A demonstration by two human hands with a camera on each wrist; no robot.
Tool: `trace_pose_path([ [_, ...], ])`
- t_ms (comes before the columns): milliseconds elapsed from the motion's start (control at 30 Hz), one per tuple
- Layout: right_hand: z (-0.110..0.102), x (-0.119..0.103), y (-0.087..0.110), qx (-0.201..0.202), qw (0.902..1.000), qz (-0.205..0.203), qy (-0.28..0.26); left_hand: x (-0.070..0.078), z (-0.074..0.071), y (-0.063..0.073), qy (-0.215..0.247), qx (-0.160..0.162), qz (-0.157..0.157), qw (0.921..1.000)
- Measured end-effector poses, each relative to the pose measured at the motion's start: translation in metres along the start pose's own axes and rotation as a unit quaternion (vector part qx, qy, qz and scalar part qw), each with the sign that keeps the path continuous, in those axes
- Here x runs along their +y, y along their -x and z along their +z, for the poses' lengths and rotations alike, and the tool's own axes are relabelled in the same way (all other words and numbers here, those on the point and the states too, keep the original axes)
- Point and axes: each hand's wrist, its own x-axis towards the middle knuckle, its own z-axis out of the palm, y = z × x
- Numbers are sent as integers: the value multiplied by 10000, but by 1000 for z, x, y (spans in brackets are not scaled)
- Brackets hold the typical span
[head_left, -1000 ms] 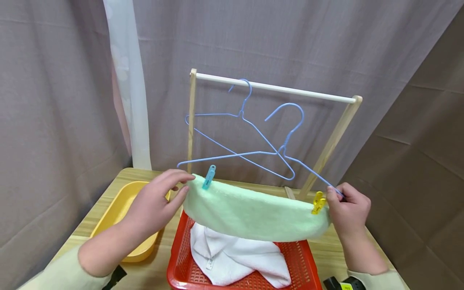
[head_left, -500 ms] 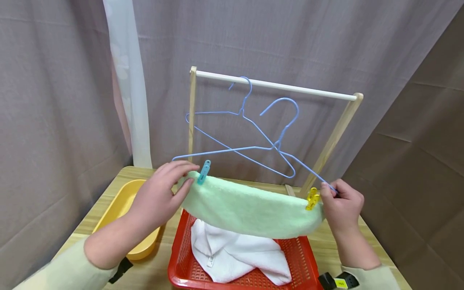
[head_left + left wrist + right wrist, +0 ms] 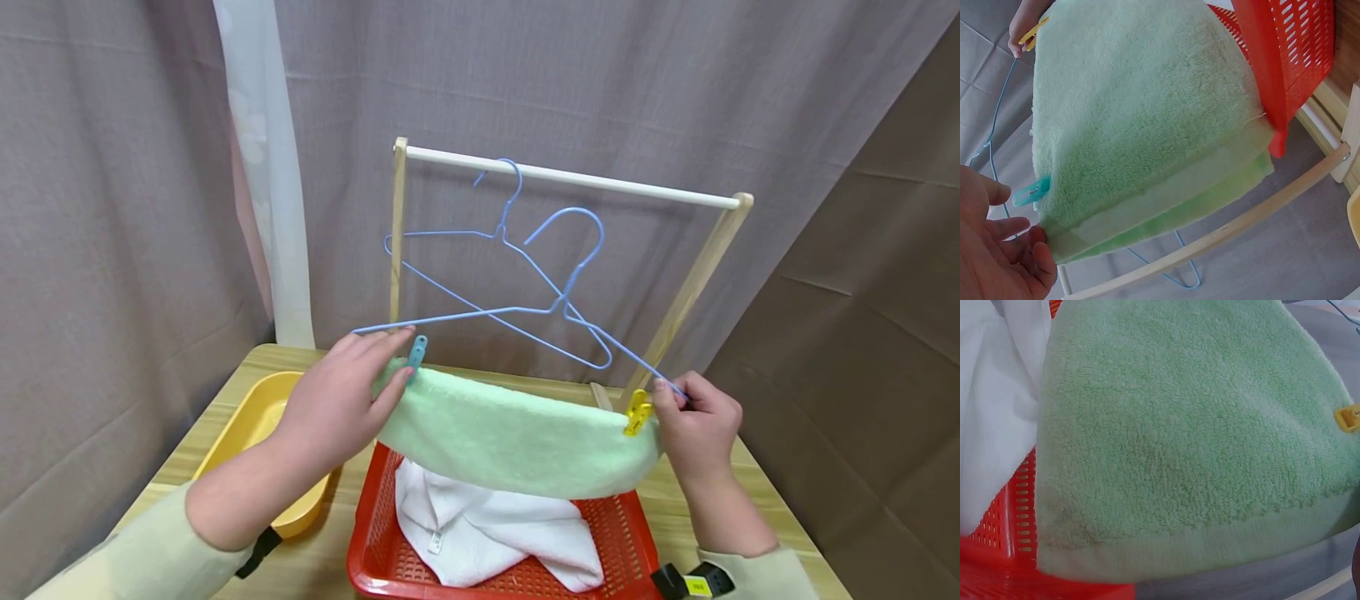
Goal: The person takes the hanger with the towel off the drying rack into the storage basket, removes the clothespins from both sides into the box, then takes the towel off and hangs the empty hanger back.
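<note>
My left hand (image 3: pixel 341 400) stood with thumb and fingers apart at the left end of the green towel (image 3: pixel 517 433), fingertips against its corner, beside the teal clip (image 3: pixel 417 350). My right hand (image 3: pixel 701 425) clamped the right end of a blue hanger (image 3: pixel 517 309), near the yellow clip (image 3: pixel 637 412). The towel hung folded in two layers below the hanger's sloping arms, a clip near each end, above the near red basket (image 3: pixel 630 533). A white cloth (image 3: pixel 487 521) lay crumpled inside the basket. To the left, a yellow tray (image 3: pixel 258 408) sat on the wooden table (image 3: pixel 322 558). On the far side, a second hanger (image 3: pixel 518 185) hung from the rack's white rod (image 3: pixel 615 184), before a grey curtain (image 3: pixel 637 100).
</note>
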Motion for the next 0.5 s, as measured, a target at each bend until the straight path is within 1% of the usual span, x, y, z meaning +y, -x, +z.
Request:
trace_pose_path([
  [233, 3, -4, 0, -73, 10000, -20, -56, 2, 0, -4, -16, -26, 28, 10000],
  [500, 5, -10, 0, -58, 10000, -71, -37, 2, 1, -6, 319, -200, -104, 9992],
])
